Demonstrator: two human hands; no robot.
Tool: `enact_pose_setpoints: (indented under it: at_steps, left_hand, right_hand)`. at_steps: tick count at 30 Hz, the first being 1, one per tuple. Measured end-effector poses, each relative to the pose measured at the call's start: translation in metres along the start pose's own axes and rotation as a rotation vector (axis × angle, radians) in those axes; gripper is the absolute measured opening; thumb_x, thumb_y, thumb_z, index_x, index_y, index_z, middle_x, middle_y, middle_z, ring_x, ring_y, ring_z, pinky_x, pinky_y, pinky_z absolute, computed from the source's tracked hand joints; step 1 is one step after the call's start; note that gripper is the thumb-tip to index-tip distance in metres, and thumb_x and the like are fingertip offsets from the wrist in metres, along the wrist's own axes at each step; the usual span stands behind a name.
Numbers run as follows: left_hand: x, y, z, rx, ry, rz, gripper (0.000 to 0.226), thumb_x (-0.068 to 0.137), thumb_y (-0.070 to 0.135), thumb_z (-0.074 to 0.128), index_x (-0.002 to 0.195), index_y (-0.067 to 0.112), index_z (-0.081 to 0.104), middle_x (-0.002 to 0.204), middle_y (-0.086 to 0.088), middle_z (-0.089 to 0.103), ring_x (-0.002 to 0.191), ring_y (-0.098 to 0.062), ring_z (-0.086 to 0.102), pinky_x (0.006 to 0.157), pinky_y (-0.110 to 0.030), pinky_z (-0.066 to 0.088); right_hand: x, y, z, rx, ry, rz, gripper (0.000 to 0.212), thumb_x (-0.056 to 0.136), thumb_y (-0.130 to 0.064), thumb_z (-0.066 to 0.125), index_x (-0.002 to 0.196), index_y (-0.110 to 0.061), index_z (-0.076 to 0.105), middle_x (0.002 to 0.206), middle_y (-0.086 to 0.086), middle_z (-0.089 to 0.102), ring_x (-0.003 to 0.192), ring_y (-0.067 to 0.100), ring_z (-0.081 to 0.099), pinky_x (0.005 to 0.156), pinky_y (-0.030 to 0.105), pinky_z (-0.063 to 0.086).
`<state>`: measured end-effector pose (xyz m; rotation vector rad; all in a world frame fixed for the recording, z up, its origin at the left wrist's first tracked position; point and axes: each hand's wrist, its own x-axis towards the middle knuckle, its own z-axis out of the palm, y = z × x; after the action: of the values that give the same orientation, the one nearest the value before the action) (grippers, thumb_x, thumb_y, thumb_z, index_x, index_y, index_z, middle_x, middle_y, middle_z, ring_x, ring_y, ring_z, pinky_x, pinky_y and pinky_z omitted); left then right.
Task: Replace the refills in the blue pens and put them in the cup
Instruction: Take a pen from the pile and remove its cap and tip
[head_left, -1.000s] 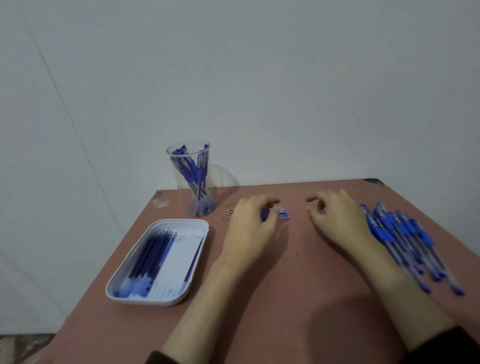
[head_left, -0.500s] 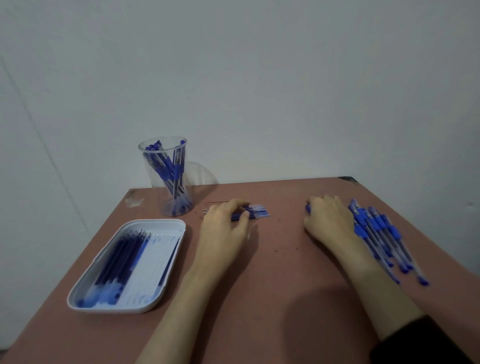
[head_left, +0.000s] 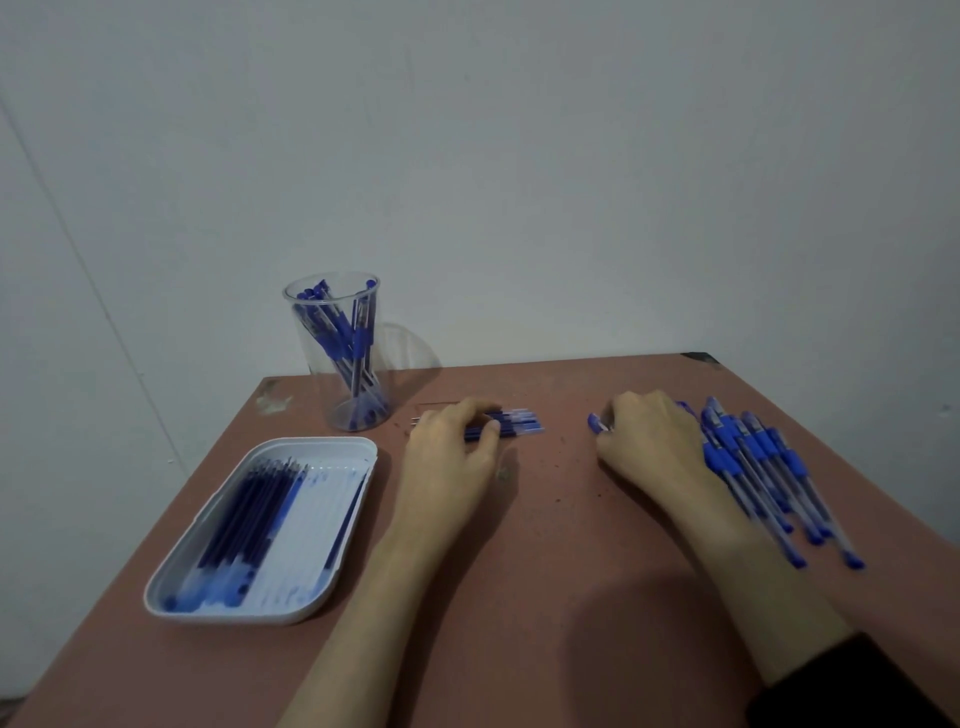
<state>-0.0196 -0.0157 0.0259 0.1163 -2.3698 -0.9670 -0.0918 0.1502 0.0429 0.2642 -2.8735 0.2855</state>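
A clear plastic cup (head_left: 340, 374) holding several blue pens stands at the table's back left. My left hand (head_left: 452, 457) lies just right of it, thumb and fingers curled round a small bundle of refills (head_left: 519, 423) flat on the table. My right hand (head_left: 652, 441) lies on the left edge of a pile of blue pens (head_left: 763, 467) on the right side. Its fingers curl over one blue pen (head_left: 595, 422), whose end sticks out to the left. A white tray (head_left: 332, 447) at the front left holds several dark blue refills (head_left: 249, 519).
The brown table (head_left: 545, 545) stands against a white wall, with its far right corner (head_left: 698, 357) close behind the pen pile. A clear lid (head_left: 410, 348) leans behind the cup. Small specks dot the tabletop between my hands.
My right hand has moved right, from beside the pen pile onto its edge, and closed over a pen. My left hand has stayed on the refill bundle. The view has shifted slightly.
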Motion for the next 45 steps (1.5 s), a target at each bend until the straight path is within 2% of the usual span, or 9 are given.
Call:
enact_pose_setpoints:
  at_steps: [4,8,16,21,27,32,35,40,45]
  left_hand:
    - [0.0,-0.001,-0.002,-0.04,0.012,-0.023,0.024,0.091,0.017,0.057,0.113,0.022,0.068,0.105,0.004,0.07,0.101,-0.014,0.059,0.091,-0.033,0.048]
    - [0.002,-0.001,-0.004,-0.094,0.034,-0.039,0.023,0.089,0.014,0.059,0.109,0.021,0.07,0.103,0.006,0.071,0.098,-0.012,0.062,0.088,-0.025,0.046]
    - [0.005,-0.003,-0.006,-0.148,0.011,-0.053,0.02,0.088,0.013,0.06,0.105,0.018,0.072,0.094,0.008,0.07,0.084,-0.004,0.061,0.073,-0.002,0.04]
    - [0.003,-0.004,-0.002,-0.179,-0.048,-0.027,0.017,0.088,0.012,0.06,0.096,0.019,0.073,0.077,0.02,0.065,0.075,0.014,0.058,0.07,-0.004,0.043]
    - [0.005,-0.008,-0.001,-0.309,-0.012,-0.107,0.013,0.087,0.017,0.063,0.095,0.022,0.073,0.085,0.004,0.073,0.079,-0.007,0.069,0.075,-0.031,0.057]
    - [0.005,-0.01,-0.003,-0.331,0.019,-0.129,0.017,0.081,0.015,0.072,0.077,0.031,0.068,0.077,0.004,0.072,0.076,-0.013,0.069,0.073,-0.029,0.056]
    - [0.005,-0.012,-0.005,-0.25,0.007,-0.158,0.02,0.079,0.016,0.073,0.071,0.032,0.066,0.067,0.007,0.068,0.064,-0.007,0.062,0.068,-0.024,0.052]
    - [-0.002,-0.014,-0.013,-0.136,-0.224,-0.149,0.01,0.078,0.03,0.076,0.071,0.024,0.071,0.059,0.009,0.063,0.053,0.007,0.052,0.055,-0.007,0.038]
    - [-0.004,-0.014,-0.015,-0.091,-0.47,-0.146,0.024,0.066,0.044,0.082,0.073,0.022,0.075,0.078,0.003,0.073,0.07,-0.009,0.063,0.07,-0.024,0.051]
  right_hand:
    - [0.0,-0.006,0.002,0.202,0.123,-0.133,0.022,0.089,-0.019,0.051,0.108,-0.022,0.063,0.102,0.0,0.058,0.093,0.026,0.057,0.068,0.031,0.035]
    - [-0.008,-0.014,0.002,0.34,0.169,-0.337,0.023,0.091,-0.027,0.053,0.111,-0.035,0.06,0.098,-0.009,0.06,0.089,0.018,0.058,0.071,0.031,0.039]
    - [-0.017,-0.03,0.01,0.431,0.062,-0.458,0.02,0.091,-0.04,0.056,0.105,-0.032,0.068,0.091,-0.012,0.071,0.082,0.006,0.06,0.071,0.029,0.044]
    - [-0.019,-0.032,0.011,0.493,0.011,-0.467,0.017,0.092,-0.037,0.056,0.103,-0.034,0.068,0.083,-0.015,0.07,0.075,0.001,0.06,0.067,0.025,0.041]
    - [-0.02,-0.033,0.006,0.482,0.044,-0.435,0.022,0.092,-0.044,0.054,0.111,-0.044,0.066,0.103,-0.02,0.071,0.097,0.004,0.063,0.081,0.03,0.049]
    - [-0.018,-0.029,0.008,0.389,0.037,-0.41,0.028,0.087,-0.054,0.055,0.109,-0.041,0.065,0.092,-0.01,0.072,0.089,0.014,0.063,0.073,0.031,0.046]
    - [-0.012,-0.022,0.012,0.165,-0.03,-0.369,0.027,0.089,-0.037,0.055,0.115,-0.035,0.054,0.093,-0.003,0.067,0.092,0.024,0.06,0.067,0.032,0.035]
    - [-0.001,-0.011,0.011,0.392,-0.017,-0.214,0.02,0.089,-0.011,0.051,0.107,-0.018,0.058,0.09,0.004,0.063,0.08,0.025,0.059,0.067,0.035,0.046]
    - [-0.007,-0.018,0.006,0.535,0.074,-0.342,0.026,0.094,-0.02,0.056,0.118,-0.023,0.064,0.096,0.0,0.061,0.085,0.013,0.055,0.067,0.016,0.037]
